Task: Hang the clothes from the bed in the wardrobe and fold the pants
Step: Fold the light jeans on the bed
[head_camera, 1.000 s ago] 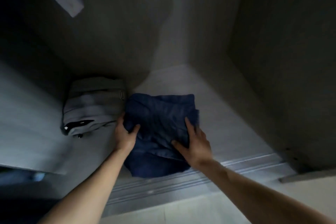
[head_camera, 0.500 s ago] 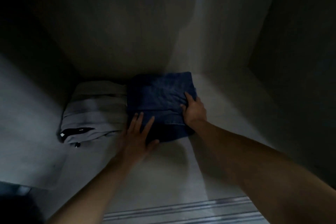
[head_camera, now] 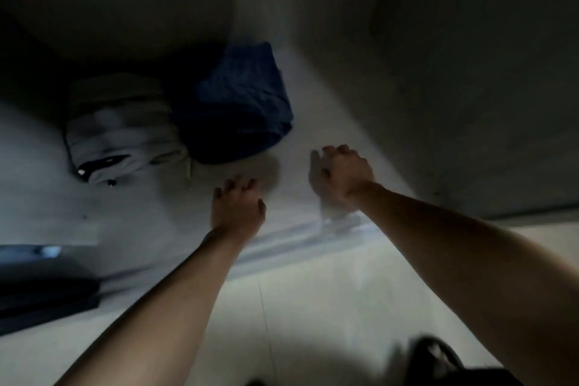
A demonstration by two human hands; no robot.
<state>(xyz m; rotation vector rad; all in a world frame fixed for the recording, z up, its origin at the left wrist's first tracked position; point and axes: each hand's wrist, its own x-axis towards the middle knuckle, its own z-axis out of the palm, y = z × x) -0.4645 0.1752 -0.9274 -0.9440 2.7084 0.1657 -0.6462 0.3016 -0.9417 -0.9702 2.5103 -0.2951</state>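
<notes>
Your left hand (head_camera: 238,208) hovers palm-down w/ fingers loosely spread, holding nothing, just inside the sliding-door track (head_camera: 297,238). Your right hand (head_camera: 341,175) has fingers loosely curled, also empty, touching no cloth. The folded blue pants (head_camera: 241,103) lie at the back of the wardrobe floor (head_camera: 316,135), right beside a folded grey garment (head_camera: 125,131) on their left. Both hands are near the pants but apart from them. Bare floor runs btwn the pants and the wardrobe's right wall (head_camera: 454,103). Pale tiled room floor (head_camera: 313,307) lies in front of the track. View is dim & blurred.
</notes>
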